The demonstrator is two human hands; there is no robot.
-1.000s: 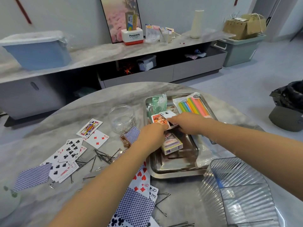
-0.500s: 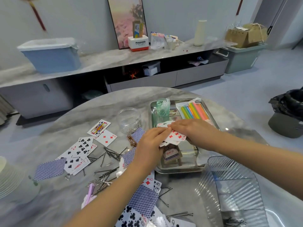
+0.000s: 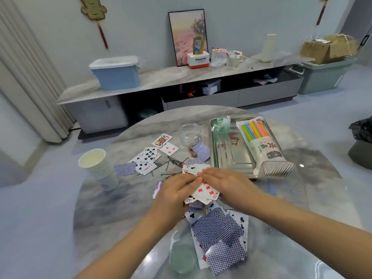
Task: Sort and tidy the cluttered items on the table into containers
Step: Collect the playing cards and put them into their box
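"Panasonic" was printed on the white-and-red box (image 3: 198, 60) on the sideboard. The straw packet (image 3: 259, 140) in the steel tray (image 3: 225, 156) bore Korean lettering, not legible. A fanned playing card (image 3: 209, 191) showed "8"; another card (image 3: 190, 200) showed "6".

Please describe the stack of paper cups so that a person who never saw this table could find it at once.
Start at the round marble table and go to its left edge, left of the scattered playing cards and far from the metal tray on the right. There stands the stack of paper cups, white, nested and leaning. It is the only tall white thing on the table; the glass jar is clear and low.
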